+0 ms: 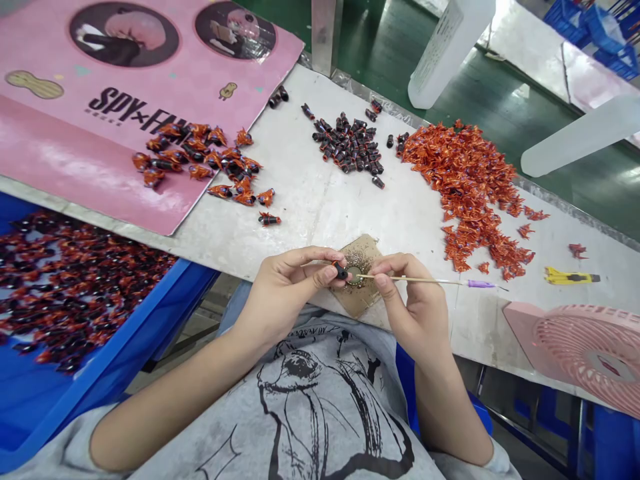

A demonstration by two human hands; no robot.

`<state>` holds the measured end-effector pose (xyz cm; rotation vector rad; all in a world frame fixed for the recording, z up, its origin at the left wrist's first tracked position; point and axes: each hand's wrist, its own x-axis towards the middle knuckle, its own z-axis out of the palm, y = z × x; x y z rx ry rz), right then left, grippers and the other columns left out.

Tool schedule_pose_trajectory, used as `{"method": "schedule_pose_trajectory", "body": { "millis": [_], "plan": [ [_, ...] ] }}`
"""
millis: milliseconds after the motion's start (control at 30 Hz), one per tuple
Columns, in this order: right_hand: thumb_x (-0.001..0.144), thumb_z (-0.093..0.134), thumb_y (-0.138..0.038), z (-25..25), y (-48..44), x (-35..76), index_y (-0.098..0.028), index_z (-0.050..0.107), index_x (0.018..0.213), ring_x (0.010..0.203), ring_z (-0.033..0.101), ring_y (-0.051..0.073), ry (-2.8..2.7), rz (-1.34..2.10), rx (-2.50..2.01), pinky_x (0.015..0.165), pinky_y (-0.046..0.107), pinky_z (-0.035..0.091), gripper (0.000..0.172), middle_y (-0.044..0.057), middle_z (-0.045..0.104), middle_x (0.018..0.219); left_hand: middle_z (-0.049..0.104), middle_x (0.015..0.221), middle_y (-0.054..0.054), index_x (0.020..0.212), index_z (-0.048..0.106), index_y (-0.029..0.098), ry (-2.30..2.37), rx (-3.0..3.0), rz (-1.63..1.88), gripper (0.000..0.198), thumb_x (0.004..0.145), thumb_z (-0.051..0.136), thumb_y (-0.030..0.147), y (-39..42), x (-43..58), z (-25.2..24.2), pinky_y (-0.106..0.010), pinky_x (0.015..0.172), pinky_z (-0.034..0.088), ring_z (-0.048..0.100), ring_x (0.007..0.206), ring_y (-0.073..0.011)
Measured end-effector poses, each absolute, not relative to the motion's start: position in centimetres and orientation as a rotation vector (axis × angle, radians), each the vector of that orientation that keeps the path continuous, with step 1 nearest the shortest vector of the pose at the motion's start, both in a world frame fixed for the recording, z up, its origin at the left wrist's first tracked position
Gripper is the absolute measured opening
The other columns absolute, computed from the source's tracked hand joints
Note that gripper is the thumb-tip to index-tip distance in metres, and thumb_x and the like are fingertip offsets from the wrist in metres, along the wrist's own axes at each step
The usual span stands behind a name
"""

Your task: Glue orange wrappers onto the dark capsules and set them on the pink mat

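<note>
My left hand is closed, pinching a small black cylindrical piece between thumb and fingertips. In my right hand is a thin brush, gripped between thumb and fingers. Its tan end points left, close to the black piece; whether the two touch I cannot tell. The purple end with a fine dark tip points right. Under both hands lies a brown cardboard square, spotted with dark specks around a round greenish patch.
Ahead are heaps of black pieces and orange pieces. Joined orange-and-black pieces lie partly on a pink printed board. A blue bin full of pieces stands left. A yellow cutter and pink fan are right.
</note>
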<state>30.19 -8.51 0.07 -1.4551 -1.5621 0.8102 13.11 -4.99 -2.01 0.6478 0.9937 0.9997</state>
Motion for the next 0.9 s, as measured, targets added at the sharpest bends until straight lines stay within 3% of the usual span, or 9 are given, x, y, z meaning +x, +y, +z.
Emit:
{"method": "schedule_pose_trajectory", "body": {
  "millis": [200, 500, 900],
  "plan": [
    [0.092, 0.053, -0.02, -1.8, -8.3, 30.1, -0.023, 0.057, 0.08, 0.077, 0.059, 0.021, -1.775, 0.611, -1.564, 0.072, 0.035, 0.043, 0.013, 0.004, 0.066, 0.078, 0.078, 0.071, 0.0, 0.072, 0.08, 0.023, 1.031, 0.649, 1.035, 0.024, 0.053, 0.095, 0.027, -4.8, 12.6, -2.0, -0.024, 0.064, 0.061, 0.072, 0.061, -0.015],
    [0.095, 0.057, -0.021, 0.6, -8.8, 29.2, -0.022, 0.062, 0.087, 0.08, 0.064, 0.016, -1.425, 0.774, -1.351, 0.075, 0.029, 0.049, 0.009, 0.001, 0.068, 0.083, 0.079, 0.075, -0.003, 0.074, 0.081, 0.023, 0.987, 0.674, 0.98, 0.023, 0.056, 0.094, 0.029, -5.5, 12.9, -1.9, -0.026, 0.064, 0.062, 0.072, 0.061, -0.0154],
    [0.094, 0.058, -0.018, 0.3, -9.0, 28.5, -0.022, 0.059, 0.086, 0.08, 0.063, 0.017, -1.561, 0.735, -1.299, 0.076, 0.032, 0.048, 0.009, 0.002, 0.066, 0.082, 0.079, 0.073, -0.001, 0.077, 0.08, 0.019, 0.965, 0.59, 0.962, 0.029, 0.056, 0.095, 0.033, -5.5, 12.7, -1.5, -0.022, 0.061, 0.062, 0.072, 0.058, -0.0129]
  ]
}}
